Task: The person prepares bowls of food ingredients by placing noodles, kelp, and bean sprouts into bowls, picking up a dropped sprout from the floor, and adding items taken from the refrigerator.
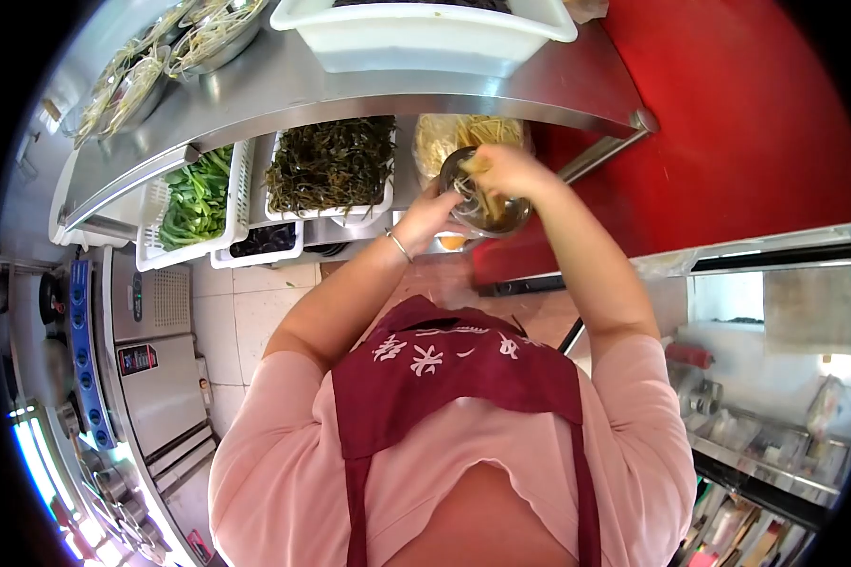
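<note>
A round metal bowl (509,216) is tilted in front of me below the steel shelf, with pale and greenish strips of food inside. My left hand (429,219) grips its left rim. Over the bowl's upper edge, my right hand (512,174) has its fingers closed around some pale yellow strips (480,166). Just behind the bowl sits a clear bag of yellow shredded strips (449,134). To the left stands a white basket of dark green seaweed strips (331,163).
A white basket of leafy greens (199,200) and a tray of dark pieces (263,240) stand further left. The steel shelf (369,111) overhangs the work, carrying a white tub (425,40) and metal bowls of sprouts (216,42). A red surface (747,123) lies right.
</note>
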The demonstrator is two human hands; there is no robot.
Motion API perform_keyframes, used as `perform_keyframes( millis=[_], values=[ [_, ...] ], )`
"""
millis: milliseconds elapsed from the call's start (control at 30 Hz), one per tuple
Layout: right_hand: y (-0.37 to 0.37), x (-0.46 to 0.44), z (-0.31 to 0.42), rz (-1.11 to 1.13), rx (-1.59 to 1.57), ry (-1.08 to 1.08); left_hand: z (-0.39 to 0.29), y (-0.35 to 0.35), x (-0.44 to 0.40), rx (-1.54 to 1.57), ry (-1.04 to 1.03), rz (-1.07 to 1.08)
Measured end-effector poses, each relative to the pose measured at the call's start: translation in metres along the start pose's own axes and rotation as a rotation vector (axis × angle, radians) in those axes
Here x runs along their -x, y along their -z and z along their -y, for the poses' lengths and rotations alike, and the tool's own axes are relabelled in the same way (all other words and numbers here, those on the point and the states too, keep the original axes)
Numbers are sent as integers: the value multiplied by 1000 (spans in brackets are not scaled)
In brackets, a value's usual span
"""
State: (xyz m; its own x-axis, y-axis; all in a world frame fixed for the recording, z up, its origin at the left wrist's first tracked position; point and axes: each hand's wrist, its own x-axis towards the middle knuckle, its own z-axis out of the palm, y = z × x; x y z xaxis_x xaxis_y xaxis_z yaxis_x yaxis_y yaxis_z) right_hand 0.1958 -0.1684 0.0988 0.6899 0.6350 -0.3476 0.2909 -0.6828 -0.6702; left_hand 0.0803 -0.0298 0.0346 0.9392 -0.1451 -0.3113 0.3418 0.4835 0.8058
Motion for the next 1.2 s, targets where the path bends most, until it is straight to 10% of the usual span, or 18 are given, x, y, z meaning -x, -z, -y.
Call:
perform_keyframes(
  millis=[67,200,433,733,833,1067,1200],
  values=[
    [-20,-13,-18,-109,445,329,4,-6,1,-43,-106,-36],
    [12,6,13,-154,-220,76,4,1,16,34,-75,-88],
    [-18,-64,-30,-509,425,1,25,31,24,-126,-153,-110],
    [6,-73,-46,-494,357,50,13,27,35,-107,-132,-144],
    [25,-68,-43,-431,-284,-28,21,38,22,-87,-88,-113],
    [51,-40,-38,-366,-634,160,-9,12,16,-21,-9,-162],
    [30,-11,-10,-188,-420,54,-12,7,10,5,-43,-125]
  ],
)
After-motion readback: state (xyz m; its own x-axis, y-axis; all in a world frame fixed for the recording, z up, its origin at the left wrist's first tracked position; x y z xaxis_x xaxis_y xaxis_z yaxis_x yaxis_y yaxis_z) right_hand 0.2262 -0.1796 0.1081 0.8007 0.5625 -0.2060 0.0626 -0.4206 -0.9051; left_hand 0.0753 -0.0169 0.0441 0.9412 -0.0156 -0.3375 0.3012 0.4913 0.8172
